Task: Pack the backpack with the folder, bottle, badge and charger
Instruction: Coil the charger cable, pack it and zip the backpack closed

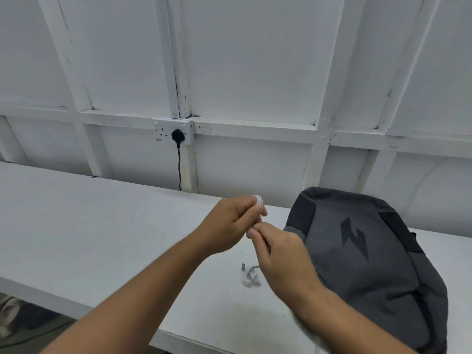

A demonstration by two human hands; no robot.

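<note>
Both hands, left (231,223) and right (283,254), meet above the table (76,226), fingers pinching a white charger cable (259,203).

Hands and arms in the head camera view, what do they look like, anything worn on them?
Both forearms are bare as far as the frame shows: no sleeves, watch, bracelet or gloves. The left hand and the right hand show no rings on the visible fingers, though motion blur softens the fingertips. No markings, tattoos or bandages are visible on either arm.
</note>
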